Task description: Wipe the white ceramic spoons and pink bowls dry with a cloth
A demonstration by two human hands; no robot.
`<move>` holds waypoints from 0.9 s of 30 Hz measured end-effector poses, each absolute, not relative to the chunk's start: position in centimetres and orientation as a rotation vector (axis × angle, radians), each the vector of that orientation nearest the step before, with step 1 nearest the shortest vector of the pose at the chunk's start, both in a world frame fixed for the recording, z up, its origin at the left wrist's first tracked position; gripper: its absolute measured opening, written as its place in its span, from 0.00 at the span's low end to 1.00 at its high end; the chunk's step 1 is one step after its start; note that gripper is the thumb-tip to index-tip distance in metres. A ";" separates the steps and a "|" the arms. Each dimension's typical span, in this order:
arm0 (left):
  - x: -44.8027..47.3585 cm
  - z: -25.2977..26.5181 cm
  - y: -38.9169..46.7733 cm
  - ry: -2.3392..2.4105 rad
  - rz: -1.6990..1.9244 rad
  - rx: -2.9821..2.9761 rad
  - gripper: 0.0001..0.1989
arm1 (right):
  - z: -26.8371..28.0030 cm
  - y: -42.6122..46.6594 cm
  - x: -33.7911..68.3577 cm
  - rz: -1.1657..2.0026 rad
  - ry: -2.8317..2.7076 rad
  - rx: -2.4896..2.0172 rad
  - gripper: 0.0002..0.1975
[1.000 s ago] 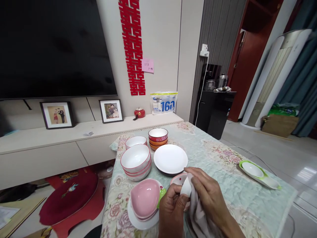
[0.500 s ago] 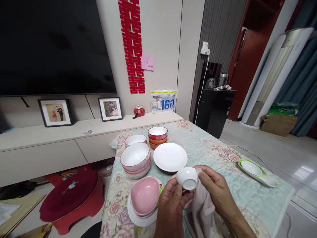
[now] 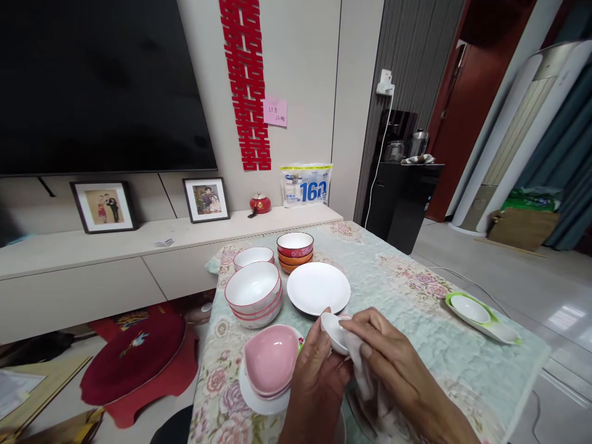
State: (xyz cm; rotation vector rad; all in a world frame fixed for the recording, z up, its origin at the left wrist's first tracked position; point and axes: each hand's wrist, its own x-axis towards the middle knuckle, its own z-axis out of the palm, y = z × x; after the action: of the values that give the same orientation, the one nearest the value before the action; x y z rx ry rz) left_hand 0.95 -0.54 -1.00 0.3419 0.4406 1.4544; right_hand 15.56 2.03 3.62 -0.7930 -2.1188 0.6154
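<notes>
A small white bowl [image 3: 333, 333] is tilted between my hands above the near part of the table. My left hand [image 3: 319, 364] grips it by its left side and underneath. My right hand [image 3: 388, 351] is closed on a pale pinkish cloth [image 3: 365, 376] and presses it against the bowl's right side; the cloth hangs down below. Just left of my left hand lie pink bowls [image 3: 272, 361] on a white plate [image 3: 261, 404]. Beyond my hands sits a stack of plates with a white one [image 3: 319, 288] on top. Things beneath my hands are mostly hidden.
White bowls with red rims [image 3: 253, 288] stand stacked at the table's left, and red and orange bowls [image 3: 295, 250] behind them. A green-edged dish [image 3: 483, 317] with a small white dish lies at the right edge. A red stool [image 3: 139, 364] stands left of the table.
The small bowl has turned from showing its base to being tipped on its side. My right hand with the cloth has shifted left, closer over the bowl.
</notes>
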 end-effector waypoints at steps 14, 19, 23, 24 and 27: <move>1.5 -0.4 -0.9 0.586 1.371 0.596 0.20 | 1.4 3.0 14.3 0.234 -2.018 -0.832 0.07; 1.5 -1.7 -0.7 0.589 1.549 0.594 0.26 | 1.2 2.9 14.7 0.355 -2.121 -0.994 0.11; 1.7 -2.8 -0.7 0.563 1.542 0.678 0.28 | 2.1 2.8 15.3 0.777 -2.068 -1.021 0.08; 1.7 -2.9 -0.8 0.554 1.541 0.690 0.27 | 2.3 2.8 15.3 0.880 -1.999 -1.023 0.06; 1.9 -2.7 -0.9 0.509 1.511 0.688 0.27 | 2.0 2.9 14.7 0.973 -1.749 -1.044 0.03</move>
State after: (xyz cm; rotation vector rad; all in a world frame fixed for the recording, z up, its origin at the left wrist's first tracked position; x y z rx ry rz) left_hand 1.94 -0.87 -2.74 0.6877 0.5095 1.5110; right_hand 14.73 2.91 1.95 -1.0444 -1.7494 0.9729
